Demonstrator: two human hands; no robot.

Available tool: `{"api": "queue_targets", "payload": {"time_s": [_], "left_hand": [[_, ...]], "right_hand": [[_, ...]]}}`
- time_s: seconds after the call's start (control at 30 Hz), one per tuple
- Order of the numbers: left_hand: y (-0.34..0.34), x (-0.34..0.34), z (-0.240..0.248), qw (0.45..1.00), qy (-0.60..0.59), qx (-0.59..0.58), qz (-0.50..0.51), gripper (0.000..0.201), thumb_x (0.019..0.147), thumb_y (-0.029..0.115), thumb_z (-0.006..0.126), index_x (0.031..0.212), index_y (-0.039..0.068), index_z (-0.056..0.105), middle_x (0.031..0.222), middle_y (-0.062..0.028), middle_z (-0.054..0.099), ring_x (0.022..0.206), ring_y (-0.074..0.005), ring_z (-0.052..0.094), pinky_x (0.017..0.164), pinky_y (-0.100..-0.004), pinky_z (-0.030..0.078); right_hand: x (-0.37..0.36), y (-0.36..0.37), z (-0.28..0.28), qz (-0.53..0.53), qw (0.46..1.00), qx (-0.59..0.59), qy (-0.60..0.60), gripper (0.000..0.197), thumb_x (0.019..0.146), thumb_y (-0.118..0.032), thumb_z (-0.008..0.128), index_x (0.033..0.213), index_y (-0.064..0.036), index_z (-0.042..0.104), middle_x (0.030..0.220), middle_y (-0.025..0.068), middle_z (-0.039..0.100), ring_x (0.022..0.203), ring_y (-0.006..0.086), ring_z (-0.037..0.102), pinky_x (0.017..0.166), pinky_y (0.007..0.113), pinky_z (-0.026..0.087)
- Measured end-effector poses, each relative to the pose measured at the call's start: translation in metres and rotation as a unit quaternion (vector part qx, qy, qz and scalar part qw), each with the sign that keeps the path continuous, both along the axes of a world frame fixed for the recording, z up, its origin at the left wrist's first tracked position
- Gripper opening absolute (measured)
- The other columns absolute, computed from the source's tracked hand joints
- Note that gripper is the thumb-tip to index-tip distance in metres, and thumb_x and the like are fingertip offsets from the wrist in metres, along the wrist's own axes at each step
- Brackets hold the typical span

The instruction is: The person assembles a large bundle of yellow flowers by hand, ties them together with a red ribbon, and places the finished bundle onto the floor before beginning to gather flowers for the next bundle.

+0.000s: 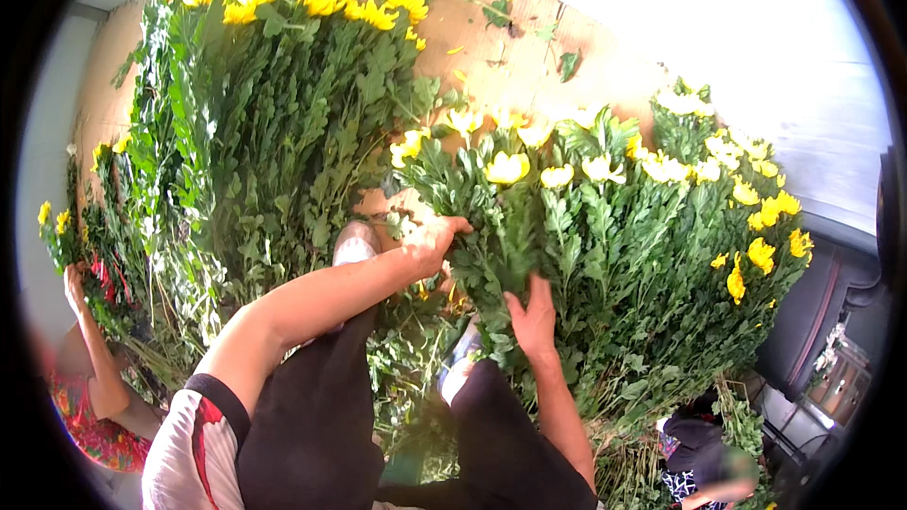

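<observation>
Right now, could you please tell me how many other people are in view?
2: a red-clad person at the far left and a dark-clad person at the lower right. Others may be hidden by the flowers.

You are facing a tan sheet (529, 61), its bare part lying in hard light. Strong light is washing out the pale surface (836, 104) at upper right; faint seams are showing lower on it. At far left, a grey wall (47, 137) is standing in softer light. At right, a dark panel (803, 307) is curving with the lens, a small brownish box (844, 378) sitting just beside it.
</observation>
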State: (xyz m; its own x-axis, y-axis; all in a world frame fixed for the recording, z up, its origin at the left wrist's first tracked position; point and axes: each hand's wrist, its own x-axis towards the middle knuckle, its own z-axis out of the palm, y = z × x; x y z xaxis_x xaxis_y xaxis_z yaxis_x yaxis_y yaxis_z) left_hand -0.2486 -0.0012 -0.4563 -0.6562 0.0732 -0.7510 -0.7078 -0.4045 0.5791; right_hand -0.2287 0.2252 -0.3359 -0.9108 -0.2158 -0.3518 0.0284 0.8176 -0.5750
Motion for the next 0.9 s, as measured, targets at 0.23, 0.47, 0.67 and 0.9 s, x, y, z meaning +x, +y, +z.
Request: {"api": "queue_targets", "payload": {"time_s": [0.23,0.47,0.67,0.9], "left_hand": [[-0.008,-0.028,0.092,0.962,-0.147,0.217,0.076,0.036,0.084,0.026,0.074,0.109,0.001,0.068,0.1,-0.0119,0.072,0.086,-0.0266,0.069,0.083,-0.0448,0.057],[0.011,-0.008,0.104,0.978,-0.146,0.139,-0.048,0.047,0.079,0.028,0.083,0.112,-0.001,0.068,0.104,-0.0127,0.071,0.088,-0.0252,0.068,0.08,-0.0418,0.056],[0.025,-0.011,0.149,0.983,-0.086,0.159,-0.029,0.045,0.079,0.025,0.083,0.116,0.004,0.068,0.106,-0.0094,0.071,0.092,-0.0223,0.065,0.079,-0.0389,0.055],[0.021,0.007,0.125,0.975,0.131,-0.052,-0.174,0.043,0.086,0.026,0.075,0.122,0.004,0.063,0.107,-0.0049,0.068,0.091,-0.0153,0.058,0.082,-0.0354,0.049]], "right_hand": [[-0.006,-0.004,0.032,-0.131,0.954,-0.249,-0.104,0.016,0.092,-0.002,0.053,0.109,-0.0003,0.053,0.097,0.0067,0.058,0.082,0.0128,0.052,0.075,0.029,0.047],[-0.003,0.022,0.039,-0.217,0.955,-0.164,-0.119,0.022,0.094,-0.016,0.06,0.102,0.0035,0.066,0.087,0.0095,0.068,0.079,0.0191,0.062,0.073,0.033,0.05],[-0.028,-0.01,0.028,-0.057,0.981,-0.186,-0.012,0.024,0.096,-0.01,0.052,0.115,0.0014,0.059,0.086,0.0167,0.067,0.076,0.0277,0.064,0.074,0.039,0.051],[-0.016,-0.023,0.022,-0.083,0.984,-0.097,-0.123,0.034,0.097,-0.018,0.045,0.125,-0.0005,0.052,0.093,0.0281,0.063,0.086,0.0468,0.061,0.074,0.048,0.048]]}}
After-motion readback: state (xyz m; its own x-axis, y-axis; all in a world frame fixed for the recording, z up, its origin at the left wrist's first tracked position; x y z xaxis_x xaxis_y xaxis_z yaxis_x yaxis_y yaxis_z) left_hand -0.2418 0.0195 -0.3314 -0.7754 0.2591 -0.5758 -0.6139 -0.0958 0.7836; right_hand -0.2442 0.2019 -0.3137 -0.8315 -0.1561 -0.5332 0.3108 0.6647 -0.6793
